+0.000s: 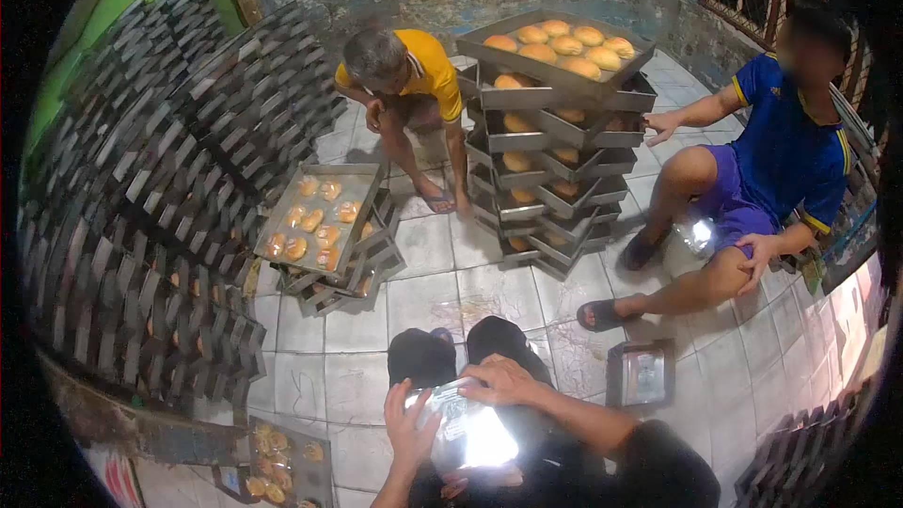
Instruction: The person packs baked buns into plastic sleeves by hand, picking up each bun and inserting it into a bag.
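Observation:
On my lap lies a shiny stack of clear plastic bags [454,421] with faint print, its lower part washed out by glare. The fingers of my left hand [410,433] are curled round its left edge. My right hand [500,382] pinches the top right corner, its fingers closed on the plastic. How many bags each hand grips cannot be made out. My dark-clothed knees [420,357] are just beyond the bags.
Ahead stands a tall stack of metal trays with buns [555,160]. Left of it, wrapped buns fill a tray [324,207]. A person in yellow [428,71] crouches; another in blue [785,132] sits at right. Stacked trays [141,179] line the left. A framed tray [641,374] lies right.

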A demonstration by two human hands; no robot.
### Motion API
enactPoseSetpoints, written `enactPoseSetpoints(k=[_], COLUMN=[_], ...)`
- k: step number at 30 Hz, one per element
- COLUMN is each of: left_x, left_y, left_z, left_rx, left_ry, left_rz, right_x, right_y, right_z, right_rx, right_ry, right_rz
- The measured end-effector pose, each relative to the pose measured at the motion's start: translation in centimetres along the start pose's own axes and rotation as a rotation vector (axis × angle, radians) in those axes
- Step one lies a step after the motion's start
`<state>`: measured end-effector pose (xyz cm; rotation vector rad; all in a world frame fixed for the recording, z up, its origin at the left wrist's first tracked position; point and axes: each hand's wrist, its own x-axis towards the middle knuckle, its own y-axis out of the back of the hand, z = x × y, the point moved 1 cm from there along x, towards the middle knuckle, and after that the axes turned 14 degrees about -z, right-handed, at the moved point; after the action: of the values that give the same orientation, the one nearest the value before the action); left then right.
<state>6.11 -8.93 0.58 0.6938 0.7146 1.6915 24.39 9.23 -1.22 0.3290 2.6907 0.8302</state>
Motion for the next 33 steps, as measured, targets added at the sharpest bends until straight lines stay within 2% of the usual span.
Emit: enactPoseSetpoints(k=[4, 13, 23, 26, 28, 29, 32, 33], left_x=[-0.1, 0.2, 0.7, 0.9, 1.1, 1.1, 0.8, 1.0], left_y=[-0.4, -0.1, -0.2, -0.4, -0.5, -0.4, -0.4, -0.4], left_z=[0.1, 1.1, 0.7, 0.2, 0.3, 0.3, 0.3, 0.4], left_rx=[0.016, 0.020, 0.043, -0.138, -0.196, -0.245, -0.142, -0.077], left_ry=[-0.020, 0.010, -0.013, -0.026, -0.027, -0.023, -0.002, 0.007], left_rz=[0.008, -0.003, -0.050, -0.031, -0.027, -0.018, -0.051, -0.053], right_x=[-0.4, -0.7, -0.3, -1.0, -1.5, -1.7, -2.3, -2.4], right_y=[-0.2, 0.3, 0.4, 0.1, 0.4, 0.5, 0.7, 0.9], right_z=[0.2, 0.3, 0.0, 0.2, 0.7, 1.1, 2.8, 4.1], right_rx=[-0.062, -0.110, -0.074, 0.017, 0.041, 0.044, 0.160, 0.066], right_ry=[0.038, 0.034, 0.072, 0.105, 0.214, 0.206, 0.029, 0.025], right_rz=[0.059, 0.039, 0.072, 0.172, 0.398, 0.391, 0.592, 0.630])
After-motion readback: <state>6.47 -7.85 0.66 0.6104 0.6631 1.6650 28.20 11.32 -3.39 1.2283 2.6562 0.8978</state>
